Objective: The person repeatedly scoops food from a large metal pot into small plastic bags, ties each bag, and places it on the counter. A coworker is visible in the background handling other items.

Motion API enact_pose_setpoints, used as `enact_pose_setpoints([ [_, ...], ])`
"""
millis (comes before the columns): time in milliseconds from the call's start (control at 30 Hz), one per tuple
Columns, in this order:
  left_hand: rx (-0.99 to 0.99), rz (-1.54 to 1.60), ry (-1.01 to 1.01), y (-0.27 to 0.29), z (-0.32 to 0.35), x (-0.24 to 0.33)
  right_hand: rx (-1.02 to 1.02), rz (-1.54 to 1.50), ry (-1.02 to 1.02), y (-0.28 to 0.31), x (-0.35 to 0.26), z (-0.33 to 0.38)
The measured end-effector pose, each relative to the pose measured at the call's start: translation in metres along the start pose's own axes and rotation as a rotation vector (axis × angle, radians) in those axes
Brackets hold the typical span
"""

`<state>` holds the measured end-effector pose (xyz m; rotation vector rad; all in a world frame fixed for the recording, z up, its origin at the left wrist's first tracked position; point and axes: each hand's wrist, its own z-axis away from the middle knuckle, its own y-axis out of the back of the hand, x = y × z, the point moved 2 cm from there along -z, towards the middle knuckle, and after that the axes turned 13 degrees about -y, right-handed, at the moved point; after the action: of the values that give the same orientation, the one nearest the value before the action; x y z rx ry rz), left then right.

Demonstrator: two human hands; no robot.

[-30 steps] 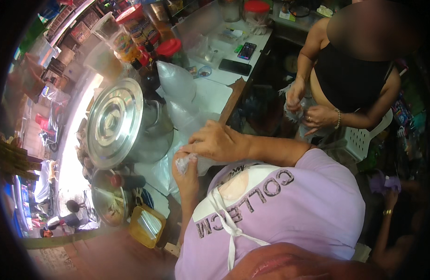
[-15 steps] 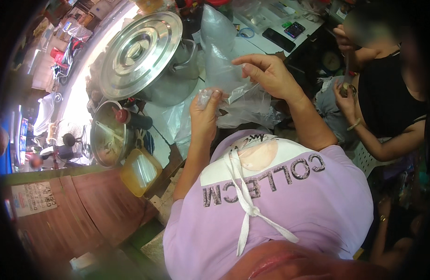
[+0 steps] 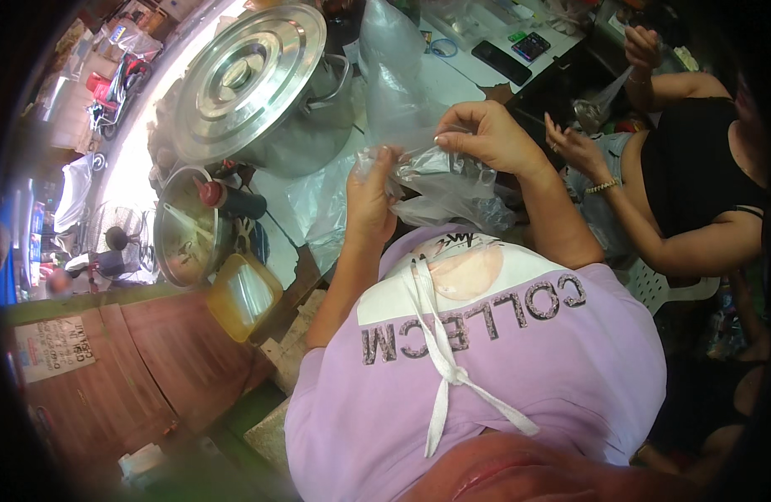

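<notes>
Our left hand [image 3: 370, 197] is curled shut on one end of a small clear plastic bag [image 3: 427, 167], and our right hand [image 3: 486, 134] pinches the other end between thumb and fingertips — the bag is stretched between them, held up in front of the chest and above the white counter [image 3: 440, 79]. To do this well, we judge that both pinches should stay near the bag's mouth and pull apart evenly, so the thin film neither slips nor tears. Both wrists are bent inward, elbows out, forearms rising from the lavender shirt [image 3: 486, 368]. More loose clear bags [image 3: 385, 58] lie just beyond, beside a big steel pot [image 3: 251, 84] with its lid on. At right — a seated person's hand [image 3: 579, 149] handles another bag.
</notes>
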<state>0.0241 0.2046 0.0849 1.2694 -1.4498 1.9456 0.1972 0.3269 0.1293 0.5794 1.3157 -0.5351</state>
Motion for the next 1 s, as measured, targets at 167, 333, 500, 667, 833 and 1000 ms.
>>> enact_pose_setpoints([
  [167,0.025,0.018,0.007,0.004,0.000,-0.006,0.134,-0.060,0.008,0.006,0.005,-0.003],
  [333,0.059,-0.035,-0.014,0.011,0.001,-0.010,0.225,-0.093,-0.008,0.014,0.006,-0.003],
  [500,0.159,-0.041,-0.038,0.017,0.003,-0.015,0.218,0.059,0.014,0.011,0.007,-0.006],
  [667,0.110,0.061,-0.065,0.018,0.002,-0.014,0.222,0.214,0.071,0.000,0.007,-0.007],
  [833,0.088,-0.064,-0.149,0.014,0.005,-0.011,0.317,0.464,0.289,-0.012,0.002,-0.007],
  [1000,-0.047,-0.182,-0.243,0.016,0.013,-0.006,0.394,0.725,0.478,-0.026,0.005,-0.002],
])
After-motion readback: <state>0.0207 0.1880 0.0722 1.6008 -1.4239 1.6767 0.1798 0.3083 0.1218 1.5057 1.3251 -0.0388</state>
